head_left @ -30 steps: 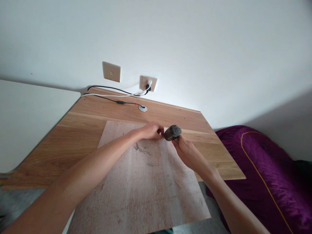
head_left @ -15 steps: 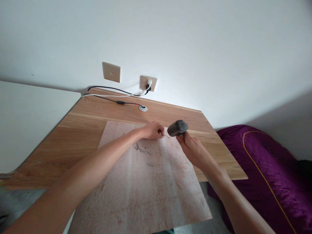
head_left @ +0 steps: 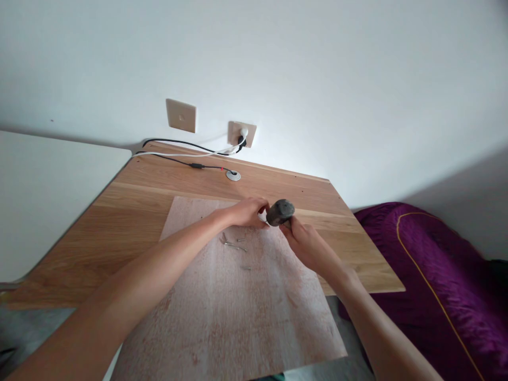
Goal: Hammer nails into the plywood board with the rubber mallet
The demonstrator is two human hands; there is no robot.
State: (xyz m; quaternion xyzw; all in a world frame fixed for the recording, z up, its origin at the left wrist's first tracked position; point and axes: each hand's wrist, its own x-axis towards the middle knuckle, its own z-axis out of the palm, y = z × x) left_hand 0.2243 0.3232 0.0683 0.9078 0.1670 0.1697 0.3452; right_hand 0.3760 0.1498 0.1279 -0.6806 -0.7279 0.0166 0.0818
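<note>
My right hand is closed round the short handle of a hammer with a dark, heavy head. That head hangs over the far right part of a pale wooden board. Just left of it, my left hand rests at the board with thumb and forefinger apart in a curve. The hammer head partly covers these fingertips, so anything thin between them is hidden. Several loose nails lie on the board below my left wrist, with another nail nearer to me.
Under the board is a wooden desk. Black and white cables run along its back to a wall socket and a round cable hole. A white panel stands at left, a purple cloth-covered thing at right.
The hammer head has moved left and slightly down, close to my left fingertips. My left thumb and forefinger have spread from a curled pinch. A thin wire-like piece between the hands no longer shows.
</note>
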